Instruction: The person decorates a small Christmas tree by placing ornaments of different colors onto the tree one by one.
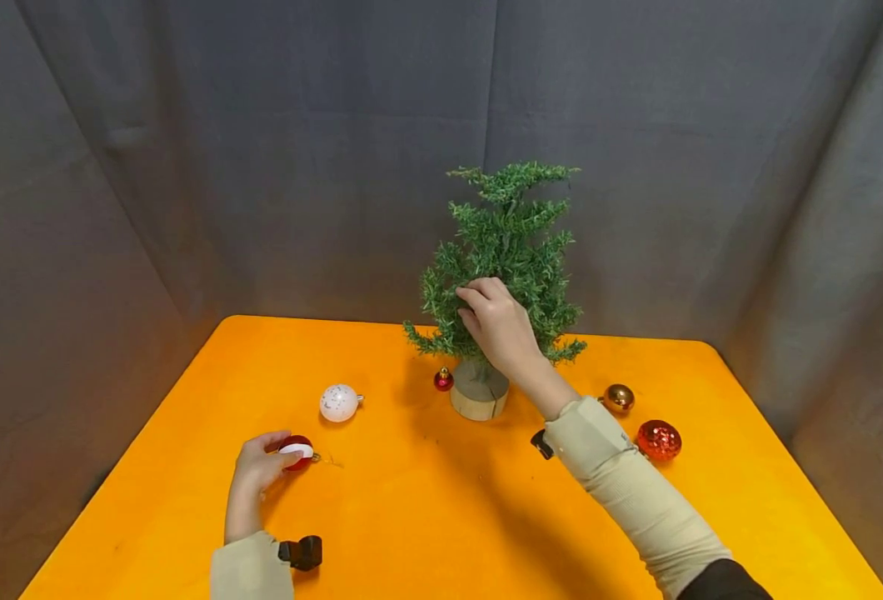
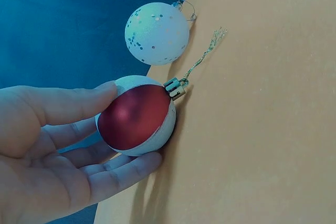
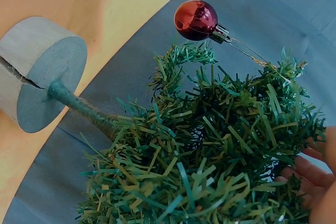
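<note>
My left hand [image 1: 280, 451] holds a red and white bauble [image 1: 296, 451] low on the orange table [image 1: 426, 517]. In the left wrist view the thumb [image 2: 68, 103] lies over the bauble [image 2: 137, 120] and the fingers [image 2: 118, 174] curl under it. Its gold cap and string point away from the hand. My right hand [image 1: 475, 305] reaches into the small green tree [image 1: 505, 242], fingers curled into a middle branch. The tree stands on a round wood base [image 1: 478, 393]. A small red bauble [image 3: 196, 19] hangs by its string from a low branch on the left.
A white glitter bauble [image 1: 339, 402] lies just beyond my left hand. A gold bauble [image 1: 619, 398] and a red glitter bauble [image 1: 659, 440] lie right of the tree, behind my right forearm. Grey cloth hangs behind and beside the table.
</note>
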### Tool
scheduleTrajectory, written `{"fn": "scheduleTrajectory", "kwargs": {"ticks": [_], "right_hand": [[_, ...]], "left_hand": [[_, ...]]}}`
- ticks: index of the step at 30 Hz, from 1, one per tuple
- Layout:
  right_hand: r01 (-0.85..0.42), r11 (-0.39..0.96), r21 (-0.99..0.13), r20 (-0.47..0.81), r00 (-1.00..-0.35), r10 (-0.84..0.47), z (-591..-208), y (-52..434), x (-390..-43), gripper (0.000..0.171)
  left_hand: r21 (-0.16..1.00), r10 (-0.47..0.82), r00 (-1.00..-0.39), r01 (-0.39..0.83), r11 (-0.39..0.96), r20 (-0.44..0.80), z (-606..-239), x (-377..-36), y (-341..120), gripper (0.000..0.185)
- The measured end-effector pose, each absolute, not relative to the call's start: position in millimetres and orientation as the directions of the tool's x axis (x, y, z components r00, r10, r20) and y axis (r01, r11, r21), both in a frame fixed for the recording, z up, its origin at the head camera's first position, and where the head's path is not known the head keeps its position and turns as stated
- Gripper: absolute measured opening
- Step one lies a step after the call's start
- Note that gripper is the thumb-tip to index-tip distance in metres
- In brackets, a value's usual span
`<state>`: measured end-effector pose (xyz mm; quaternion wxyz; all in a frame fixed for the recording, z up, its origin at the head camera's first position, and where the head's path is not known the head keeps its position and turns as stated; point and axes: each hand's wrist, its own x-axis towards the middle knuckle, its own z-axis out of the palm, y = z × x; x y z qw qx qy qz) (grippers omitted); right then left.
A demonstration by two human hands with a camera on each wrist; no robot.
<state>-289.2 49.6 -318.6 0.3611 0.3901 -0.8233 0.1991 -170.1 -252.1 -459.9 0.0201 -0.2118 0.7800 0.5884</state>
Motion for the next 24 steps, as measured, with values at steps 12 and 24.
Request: {"fn": "scheduleTrajectory", "kwargs": {"ticks": [12, 24], "right_hand": [[-0.793, 0.608, -0.044, 0.748, -0.429, -0.506, -317.3, 50.8, -288.6, 0.020], [-0.790, 0.611, -0.043, 0.744, -0.434, -0.508, -317.0, 50.6, -288.6, 0.020]], "left_hand": [[0.883, -0.331, -0.903, -0.374, 0.285, -0.276, -455.1, -172.9, -250.4, 0.045], [0.899, -0.330, -0.919, -0.319, 0.300, -0.216, -441.8, -178.2, -241.8, 0.045]]}}
